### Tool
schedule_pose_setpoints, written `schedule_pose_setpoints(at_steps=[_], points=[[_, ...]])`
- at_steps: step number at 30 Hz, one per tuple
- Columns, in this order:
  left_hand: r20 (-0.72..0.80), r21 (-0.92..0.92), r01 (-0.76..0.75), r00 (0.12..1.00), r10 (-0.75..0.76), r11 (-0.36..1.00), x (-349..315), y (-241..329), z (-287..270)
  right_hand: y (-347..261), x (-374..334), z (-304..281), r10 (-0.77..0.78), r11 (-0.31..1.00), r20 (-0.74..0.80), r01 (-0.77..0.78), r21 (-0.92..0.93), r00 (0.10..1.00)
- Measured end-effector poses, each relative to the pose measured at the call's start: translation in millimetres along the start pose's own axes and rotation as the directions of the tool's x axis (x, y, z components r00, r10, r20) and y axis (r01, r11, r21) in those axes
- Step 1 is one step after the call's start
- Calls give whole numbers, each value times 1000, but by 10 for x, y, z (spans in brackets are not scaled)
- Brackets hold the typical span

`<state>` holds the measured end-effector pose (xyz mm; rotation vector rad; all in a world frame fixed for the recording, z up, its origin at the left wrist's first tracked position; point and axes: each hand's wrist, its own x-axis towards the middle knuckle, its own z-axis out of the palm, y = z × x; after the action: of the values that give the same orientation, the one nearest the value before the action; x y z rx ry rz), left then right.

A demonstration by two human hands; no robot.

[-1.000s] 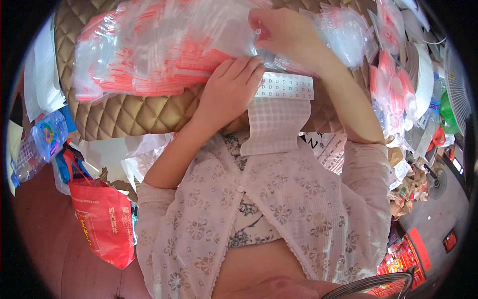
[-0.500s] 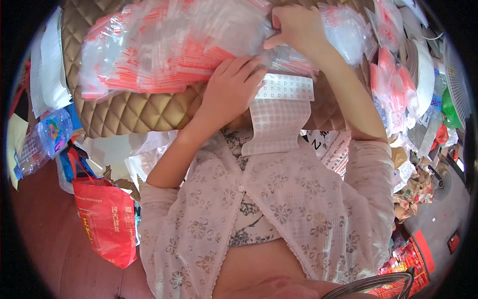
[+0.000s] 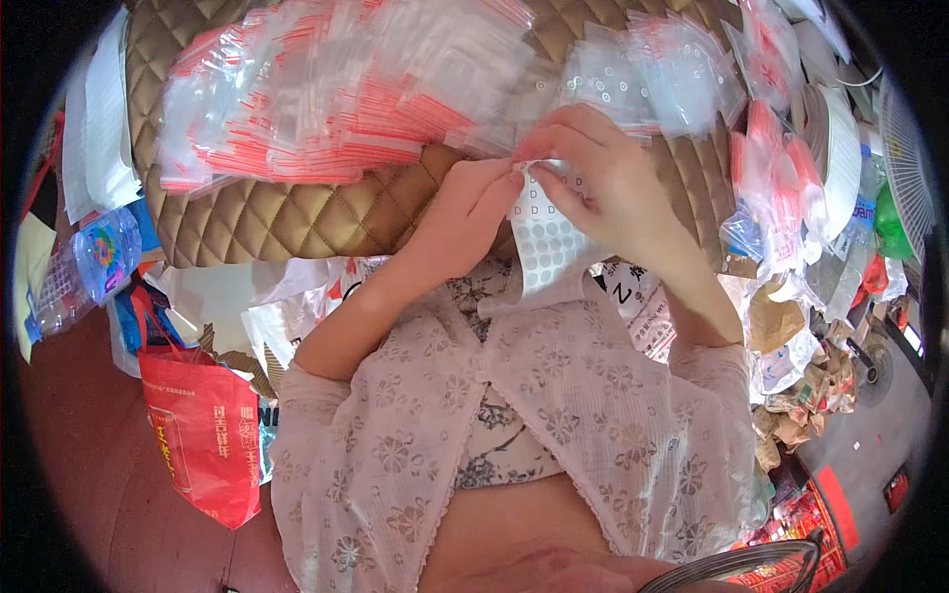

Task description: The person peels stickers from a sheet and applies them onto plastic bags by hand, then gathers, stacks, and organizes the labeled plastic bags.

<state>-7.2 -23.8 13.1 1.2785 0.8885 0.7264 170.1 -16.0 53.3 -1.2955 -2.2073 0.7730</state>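
A strip of round white stickers [image 3: 550,255] on backing paper hangs from my fingers at the near edge of the quilted brown surface. My left hand [image 3: 469,210] is closed, its fingertips pinching the strip's upper left corner. At that same corner my right hand [image 3: 605,178] is closed too, thumb and fingers pressed together and partly covering the strip. Just beyond my hands, a wide pile of clear zip bags with red seams [image 3: 346,99] spreads to the left. Several bags bearing small round stickers [image 3: 677,74] lie to the right.
The quilted brown surface [image 3: 287,225] lies under the bags. More red-edged bags [image 3: 786,188] hang at the right, beside a fan grille [image 3: 907,148]. A red carrier bag [image 3: 203,435] stands at lower left, near a clear plastic bottle [image 3: 104,259]. Crumpled brown paper [image 3: 806,400] lies at lower right.
My right hand has come down and nearer from the bags to the top of the sticker strip. My left hand has moved slightly nearer, and its fingers have closed on the strip. The strip's upper end is now bent.
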Motion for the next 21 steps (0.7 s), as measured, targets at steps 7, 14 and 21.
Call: schedule_pose_setpoints(at_steps=[7, 14, 21], points=[[121, -130, 270, 959, -255, 954, -26, -97, -89, 74, -18, 125, -26, 1000, -17, 26, 3, 999], [112, -65, 154, 983, -146, 986, -53, -120, -185, 29, 78, 164, -171, 984, -35, 169, -48, 985], [55, -250, 349, 936, -347, 903, -69, -99, -193, 52, 106, 137, -314, 924, 50, 317, -212, 948]])
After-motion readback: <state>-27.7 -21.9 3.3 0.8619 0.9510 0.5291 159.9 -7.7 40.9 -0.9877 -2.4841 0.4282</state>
